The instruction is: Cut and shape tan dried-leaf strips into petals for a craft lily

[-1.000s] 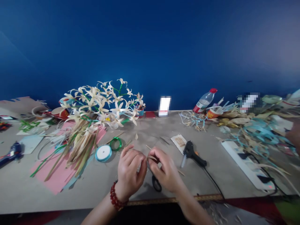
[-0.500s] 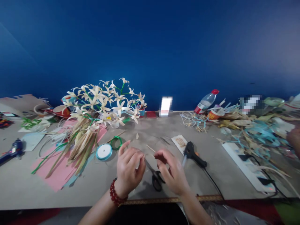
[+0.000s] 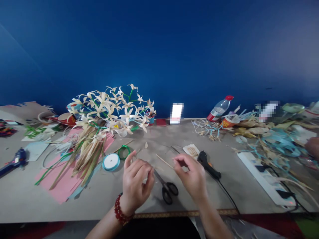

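Observation:
My left hand (image 3: 137, 182), with a red bead bracelet (image 3: 121, 209) at the wrist, is closed in a pinch over the table. What its fingers hold, if anything, is too small to make out. To its right, my right hand (image 3: 190, 174) is pinched too, thumb against forefinger, and any item between the tips is hidden or too fine to see. Between the hands lie scissors (image 3: 167, 191) with black handles, blades partly behind my left fingers. A thin wooden stick (image 3: 163, 160) ends by my right fingertips. A black glue gun (image 3: 209, 166) rests just beyond my right hand.
At left stand white flowers (image 3: 127, 114) above husks (image 3: 92, 152) and pink paper (image 3: 53, 182). A ribbon spool (image 3: 111, 162) and green tape roll (image 3: 124, 152) lie near my left hand. On the right are a power strip (image 3: 264, 179), a bottle (image 3: 220, 109) and a person's hand (image 3: 312, 147).
My right hand has moved to the right, away from my left, uncovering the scissors' handles and more of the stick. My left hand has shifted slightly left, still pinched.

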`<state>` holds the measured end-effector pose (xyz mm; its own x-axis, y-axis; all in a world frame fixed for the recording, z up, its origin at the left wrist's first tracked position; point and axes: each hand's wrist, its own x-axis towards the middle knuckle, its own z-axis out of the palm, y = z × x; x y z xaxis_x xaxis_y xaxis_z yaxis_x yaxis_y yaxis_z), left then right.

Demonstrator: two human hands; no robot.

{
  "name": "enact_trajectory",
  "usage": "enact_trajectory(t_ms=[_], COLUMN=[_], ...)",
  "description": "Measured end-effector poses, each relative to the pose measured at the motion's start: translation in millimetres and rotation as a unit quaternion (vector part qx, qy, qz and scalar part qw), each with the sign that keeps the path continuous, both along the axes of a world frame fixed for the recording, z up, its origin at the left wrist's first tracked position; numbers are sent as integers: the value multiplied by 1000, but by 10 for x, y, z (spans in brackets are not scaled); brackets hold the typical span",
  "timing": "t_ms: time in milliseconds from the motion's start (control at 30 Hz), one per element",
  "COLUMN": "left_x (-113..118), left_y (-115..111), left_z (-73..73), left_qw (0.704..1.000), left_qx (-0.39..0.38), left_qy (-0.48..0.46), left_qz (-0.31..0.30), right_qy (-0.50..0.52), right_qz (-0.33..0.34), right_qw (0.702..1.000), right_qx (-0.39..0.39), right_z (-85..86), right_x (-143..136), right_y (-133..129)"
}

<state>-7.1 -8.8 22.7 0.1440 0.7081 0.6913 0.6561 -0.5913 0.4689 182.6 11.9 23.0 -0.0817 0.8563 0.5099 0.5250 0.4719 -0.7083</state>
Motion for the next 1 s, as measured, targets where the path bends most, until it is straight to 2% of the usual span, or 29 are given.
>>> enact_trajectory(t_ms=[33, 167, 267, 367, 433, 600, 667, 767, 833, 1000], left_x=[4, 51, 82, 86, 72, 22, 27, 58, 65, -6], left_y=[6, 23, 15, 7, 5, 17, 30, 43, 42, 38], left_z=[3, 6, 12, 26, 28, 0, -9, -4, 8, 16], left_qw=[1000, 1000, 1000, 1000, 1000, 1000, 1000, 1000, 1000, 1000], left_qx=[2, 0, -1, 7, 5, 4, 6, 7, 6, 6], left_qy=[1, 6, 8, 14, 18, 14, 18, 25, 27, 15], left_qz=[1, -3, -2, 2, 3, 13, 12, 9, 10, 20], right_qy=[4, 3, -7, -16, -33, -63, -51, -34, -39, -49], right_qz=[1, 89, 100, 105, 91, -28, -16, 59, 76, -7], right_qw=[1000, 995, 994, 994, 995, 998, 998, 998, 996, 999], right_qx=[-5, -42, -41, -33, -26, 7, 14, -4, -14, 17], right_z=[13, 72, 82, 49, 9, -37, -3, 58, 70, 13], right_x=[14, -119, -260, -258, -162, 112, 94, -59, -137, 23], right_y=[-12, -86, -115, -106, -78, -28, -62, -129, -139, -48])
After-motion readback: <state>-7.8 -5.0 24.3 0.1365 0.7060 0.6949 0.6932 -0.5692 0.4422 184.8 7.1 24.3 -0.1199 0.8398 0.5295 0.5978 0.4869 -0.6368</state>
